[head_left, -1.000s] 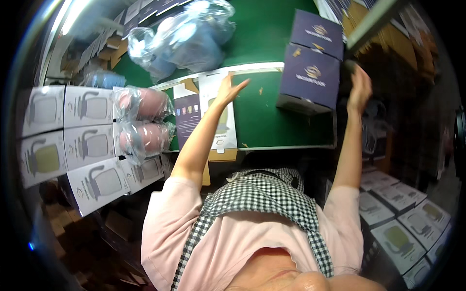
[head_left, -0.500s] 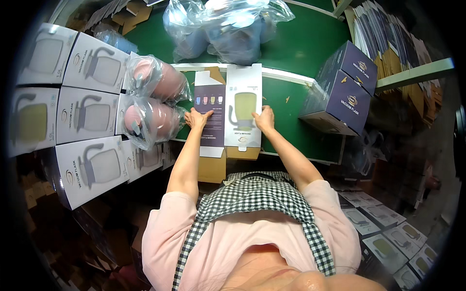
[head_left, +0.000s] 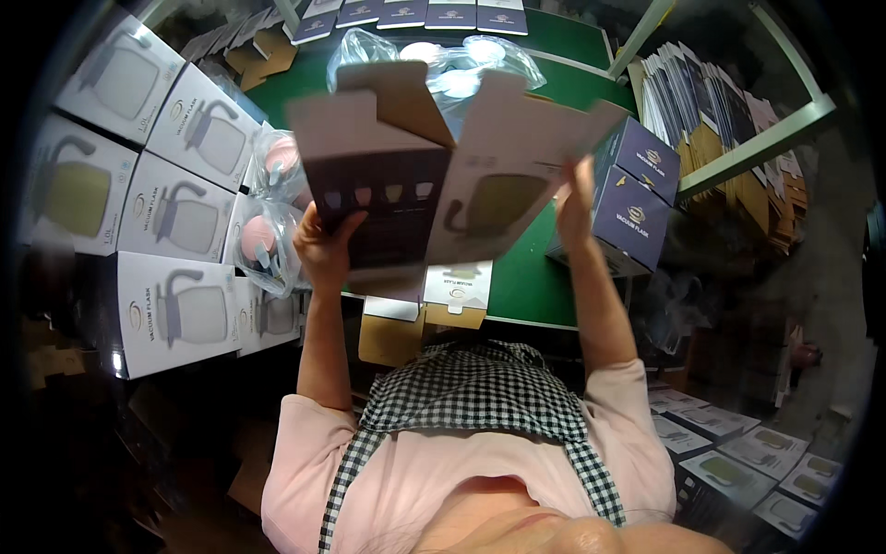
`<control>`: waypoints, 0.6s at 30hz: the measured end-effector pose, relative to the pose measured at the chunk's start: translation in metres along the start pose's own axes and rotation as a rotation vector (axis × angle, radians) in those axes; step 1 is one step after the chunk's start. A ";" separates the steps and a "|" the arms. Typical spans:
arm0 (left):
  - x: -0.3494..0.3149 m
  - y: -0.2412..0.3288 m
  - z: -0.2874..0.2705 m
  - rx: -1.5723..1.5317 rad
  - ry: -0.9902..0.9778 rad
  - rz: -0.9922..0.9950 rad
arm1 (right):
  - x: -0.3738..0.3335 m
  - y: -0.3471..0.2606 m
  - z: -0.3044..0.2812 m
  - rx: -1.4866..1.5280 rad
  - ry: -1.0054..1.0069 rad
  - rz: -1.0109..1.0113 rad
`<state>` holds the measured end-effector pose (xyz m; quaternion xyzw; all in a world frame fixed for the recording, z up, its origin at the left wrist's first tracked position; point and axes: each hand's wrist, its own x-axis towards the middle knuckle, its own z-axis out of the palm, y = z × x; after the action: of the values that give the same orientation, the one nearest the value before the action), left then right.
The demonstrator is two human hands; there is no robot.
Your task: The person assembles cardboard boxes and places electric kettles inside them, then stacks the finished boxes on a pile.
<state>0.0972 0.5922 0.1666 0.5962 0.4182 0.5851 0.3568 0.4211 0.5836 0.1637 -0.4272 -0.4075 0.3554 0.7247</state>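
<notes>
An unfolded cardboard carton (head_left: 388,222) is lifted above the bench, dark purple on one panel and white with a flask picture on another. Its top flaps stand out and it is partly smeared by motion. My left hand (head_left: 325,249) grips the carton's left side, thumb across the dark panel. At the right, my right hand (head_left: 576,208) is closed at the edge of the white panel; its fingertips are blurred. Beneath, another flat carton (head_left: 457,288) lies at the bench's near edge, mostly covered by the raised one.
White flask boxes (head_left: 180,217) are stacked at the left, beside bagged pink flasks (head_left: 263,235). More bagged flasks (head_left: 365,46) sit behind the carton. Two purple boxes (head_left: 637,208) stand at the right on the green bench (head_left: 531,297). Flat cartons (head_left: 711,129) fill the far-right rack.
Both hands have raised a carton off the bench, and it has opened from flat into a folded shape. A similar flat carton now shows underneath. The head view has shifted slightly.
</notes>
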 end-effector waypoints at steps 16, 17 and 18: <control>0.002 0.140 0.034 0.125 -0.445 -0.047 | 0.059 -0.113 0.000 -0.274 -0.280 -0.067; 0.014 0.154 0.037 -0.058 -0.196 -0.312 | 0.056 -0.128 -0.010 -0.376 -0.403 -0.158; 0.023 0.162 0.033 -0.243 -0.009 -0.411 | 0.048 -0.150 -0.014 -0.299 -0.504 -0.111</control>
<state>0.1425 0.5513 0.3217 0.4539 0.4555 0.5435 0.5396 0.4782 0.5632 0.3099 -0.4047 -0.6451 0.3462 0.5479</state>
